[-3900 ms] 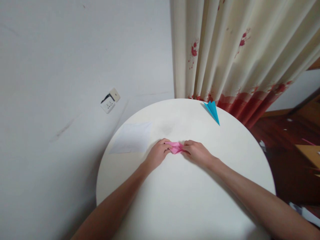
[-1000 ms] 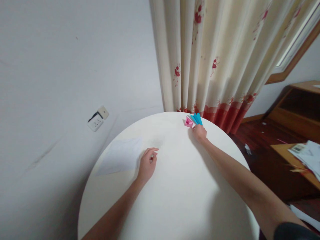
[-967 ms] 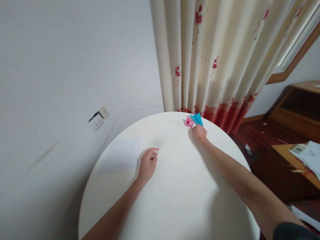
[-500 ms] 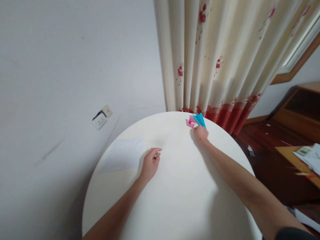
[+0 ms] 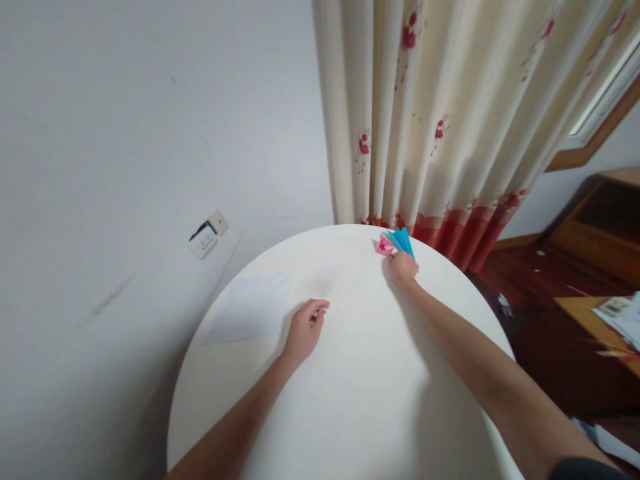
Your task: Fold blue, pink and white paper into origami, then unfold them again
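Note:
My right hand (image 5: pixel 404 268) reaches to the far edge of the round white table, its fingers closed at the near end of a blue folded paper plane (image 5: pixel 402 241). Just left of those fingers a pink folded paper piece (image 5: pixel 385 245) lies close to the plane; its exact shape is too small to make out. My left hand (image 5: pixel 306 327) is held over the middle of the table, loosely curled, with a gap between thumb and fingers and nothing in it. A sheet of white paper (image 5: pixel 247 307) lies flat to the left of that hand.
The round white table (image 5: pixel 360 400) stands against a white wall with a socket (image 5: pixel 203 241). Behind it hangs a flowered curtain (image 5: pixel 430 120) with a red hem. To the right, a low wooden table (image 5: pixel 580 310) bears papers, and scraps lie on the dark floor.
My left hand has shifted slightly right. The right hand stays at the blue paper plane, and the whole view has moved a little.

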{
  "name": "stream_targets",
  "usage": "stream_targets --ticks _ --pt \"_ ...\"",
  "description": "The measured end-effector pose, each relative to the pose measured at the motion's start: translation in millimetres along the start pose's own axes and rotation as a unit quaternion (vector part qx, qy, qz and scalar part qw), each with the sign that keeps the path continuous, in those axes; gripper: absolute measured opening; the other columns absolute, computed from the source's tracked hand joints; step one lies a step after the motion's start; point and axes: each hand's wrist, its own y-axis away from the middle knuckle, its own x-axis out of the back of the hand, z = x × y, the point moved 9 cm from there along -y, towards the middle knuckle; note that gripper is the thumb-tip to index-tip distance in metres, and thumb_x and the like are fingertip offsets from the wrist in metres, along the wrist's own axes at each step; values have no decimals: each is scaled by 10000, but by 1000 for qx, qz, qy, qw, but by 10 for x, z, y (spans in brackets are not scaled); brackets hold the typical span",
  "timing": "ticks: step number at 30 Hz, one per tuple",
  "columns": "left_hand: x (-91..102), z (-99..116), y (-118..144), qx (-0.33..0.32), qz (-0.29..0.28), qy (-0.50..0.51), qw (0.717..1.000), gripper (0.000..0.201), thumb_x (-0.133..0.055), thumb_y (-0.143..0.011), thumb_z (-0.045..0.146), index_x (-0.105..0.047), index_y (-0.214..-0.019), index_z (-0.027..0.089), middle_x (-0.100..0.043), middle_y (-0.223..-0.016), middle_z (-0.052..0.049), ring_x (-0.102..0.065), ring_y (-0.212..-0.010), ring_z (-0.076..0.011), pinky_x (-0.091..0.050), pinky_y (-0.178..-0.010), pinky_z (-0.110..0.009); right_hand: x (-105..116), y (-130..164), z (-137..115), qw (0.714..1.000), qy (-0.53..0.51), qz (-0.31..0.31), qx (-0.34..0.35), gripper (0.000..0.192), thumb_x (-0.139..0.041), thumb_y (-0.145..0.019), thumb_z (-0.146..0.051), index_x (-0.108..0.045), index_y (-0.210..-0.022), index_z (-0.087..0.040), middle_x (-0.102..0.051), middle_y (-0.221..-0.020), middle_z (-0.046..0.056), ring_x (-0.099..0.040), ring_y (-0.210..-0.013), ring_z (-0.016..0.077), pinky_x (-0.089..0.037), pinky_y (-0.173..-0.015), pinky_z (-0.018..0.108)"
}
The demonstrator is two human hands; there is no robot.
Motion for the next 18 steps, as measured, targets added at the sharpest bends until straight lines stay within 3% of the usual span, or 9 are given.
stream_targets --ticks 18 --pt "14 80 -15 -10 -15 -28 999 211 -483 -962 287 -665 -1027 202 -727 -986 -60 -694 -891 -181 -549 -729 -283 68 121 -42 998 49 -3 25 381 -422 -970 -297 -765 -1048 -149 -730 -1016 182 -685 -982 335 -523 -832 461"
